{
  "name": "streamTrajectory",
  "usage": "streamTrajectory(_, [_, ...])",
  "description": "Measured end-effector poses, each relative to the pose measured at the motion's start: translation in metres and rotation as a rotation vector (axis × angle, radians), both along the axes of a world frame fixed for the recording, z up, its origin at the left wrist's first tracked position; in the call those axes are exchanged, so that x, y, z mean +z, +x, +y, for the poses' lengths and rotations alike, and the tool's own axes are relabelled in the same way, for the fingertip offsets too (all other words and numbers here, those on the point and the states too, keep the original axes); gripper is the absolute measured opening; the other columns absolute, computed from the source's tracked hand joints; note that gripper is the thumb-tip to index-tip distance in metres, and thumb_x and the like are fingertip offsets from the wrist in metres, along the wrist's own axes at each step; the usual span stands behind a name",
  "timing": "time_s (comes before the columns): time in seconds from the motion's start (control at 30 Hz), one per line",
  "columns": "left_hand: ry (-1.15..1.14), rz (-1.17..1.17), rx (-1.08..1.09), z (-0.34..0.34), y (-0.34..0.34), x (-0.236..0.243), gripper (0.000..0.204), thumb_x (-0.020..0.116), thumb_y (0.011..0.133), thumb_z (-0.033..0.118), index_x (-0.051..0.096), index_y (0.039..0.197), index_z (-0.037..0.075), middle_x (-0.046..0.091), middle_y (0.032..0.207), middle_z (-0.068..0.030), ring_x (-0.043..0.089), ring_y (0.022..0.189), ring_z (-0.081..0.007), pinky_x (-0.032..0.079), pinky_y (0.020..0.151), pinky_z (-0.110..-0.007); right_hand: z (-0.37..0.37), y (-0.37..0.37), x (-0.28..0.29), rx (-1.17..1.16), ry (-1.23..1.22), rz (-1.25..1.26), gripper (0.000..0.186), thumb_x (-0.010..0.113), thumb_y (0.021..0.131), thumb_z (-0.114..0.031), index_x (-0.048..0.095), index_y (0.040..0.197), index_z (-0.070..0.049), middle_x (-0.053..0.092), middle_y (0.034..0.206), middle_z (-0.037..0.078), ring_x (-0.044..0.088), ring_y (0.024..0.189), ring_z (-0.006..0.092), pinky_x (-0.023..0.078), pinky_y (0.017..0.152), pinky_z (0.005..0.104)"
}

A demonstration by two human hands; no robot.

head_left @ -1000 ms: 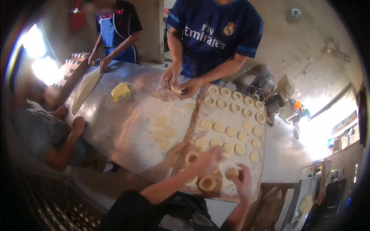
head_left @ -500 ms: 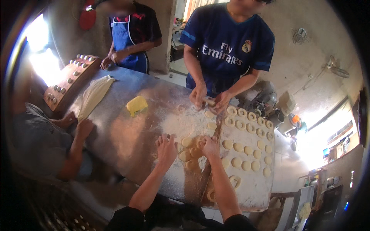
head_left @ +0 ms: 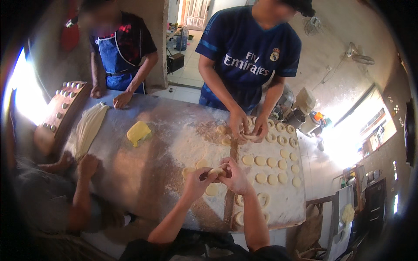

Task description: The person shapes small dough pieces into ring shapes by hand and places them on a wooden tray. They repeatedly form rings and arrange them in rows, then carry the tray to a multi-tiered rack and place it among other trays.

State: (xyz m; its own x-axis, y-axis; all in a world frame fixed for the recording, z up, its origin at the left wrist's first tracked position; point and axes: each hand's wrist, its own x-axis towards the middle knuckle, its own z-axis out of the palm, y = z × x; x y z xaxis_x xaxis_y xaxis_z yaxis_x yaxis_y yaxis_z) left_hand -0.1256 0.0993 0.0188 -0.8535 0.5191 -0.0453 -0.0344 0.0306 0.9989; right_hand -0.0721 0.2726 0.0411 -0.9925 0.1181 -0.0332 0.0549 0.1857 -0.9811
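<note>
The worktop (head_left: 114, 174), a broad metal surface dusted with flour near its middle, carries at its right end a pale floured board (head_left: 285, 209) with rows of flat dough rounds and dough rings. Toward the far left lies a long, creased dough strip (head_left: 90, 128), likely heavier than any cut piece and prone to stretch if lifted by one end. The left hand (head_left: 197, 182) and the right hand (head_left: 236, 177) meet above the worktop, just left of the board's edge, fingertips pinched together on one small dough piece (head_left: 216, 171); its exact shape is partly hidden by the fingers. It should be light, soft and pliable, easily dented or torn, and any flour on it would make it less sticky but a little slippery. Best to hold it lightly by opposite edges, with pressure spread along the rim. Below the hands, a loose dough round (head_left: 212, 190) lies flat; sliding fingertips under its edge should lift it without creasing.
</note>
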Motion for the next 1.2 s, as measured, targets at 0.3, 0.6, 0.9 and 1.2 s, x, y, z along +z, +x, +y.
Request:
streamTrajectory(0.3, [-0.332,0.550,0.090,-0.012,0.001,0.008,0.032,0.064,0.081,0.001,0.058,0.112,0.004,0.057,0.099,-0.0192,0.059,0.094,-0.0366,0.049,0.079,-0.043,-0.050,-0.002,-0.055,-0.149,-0.149,0.140,0.058,0.061,0.082,-0.003,0.041,0.136,-0.008,0.058,0.107,0.009,0.058,0.100,0.0212,0.046,0.090,0.0339])
streamTrajectory(0.6, [0.537,0.191,-0.010,0.049,0.082,-0.006,0.031,0.060,0.086,0.004,0.049,0.115,0.003,0.054,0.094,-0.0104,0.058,0.083,-0.0233,0.048,0.074,-0.035,0.025,0.078,-0.013,0.072,-0.806,0.176,0.066,0.053,0.086,-0.014,0.026,0.146,-0.006,0.057,0.094,0.003,0.054,0.092,0.0147,0.040,0.091,0.0298])
streamTrajectory(0.9, [0.017,0.439,0.061,0.136,0.148,0.020,0.032,0.039,0.103,0.031,0.055,0.105,0.003,0.056,0.070,-0.0112,0.055,0.059,-0.0205,0.043,0.055,-0.034,0.068,0.160,0.008,-0.213,-0.850,0.202,0.068,0.043,0.100,-0.043,0.014,0.153,-0.012,0.060,0.101,0.009,0.058,0.084,0.0201,0.047,0.081,0.0336])
streamTrajectory(1.2, [0.081,0.179,-0.053,0.196,0.203,0.010,0.023,0.038,0.103,0.019,0.055,0.103,0.004,0.061,0.084,-0.0152,0.059,0.069,-0.0265,0.048,0.065,-0.038,0.125,0.217,0.000,-0.244,-0.378,0.241,0.054,0.043,0.099,-0.026,0.019,0.145,-0.013,0.051,0.069,0.004,0.052,0.060,0.0136,0.044,0.057,0.0286])
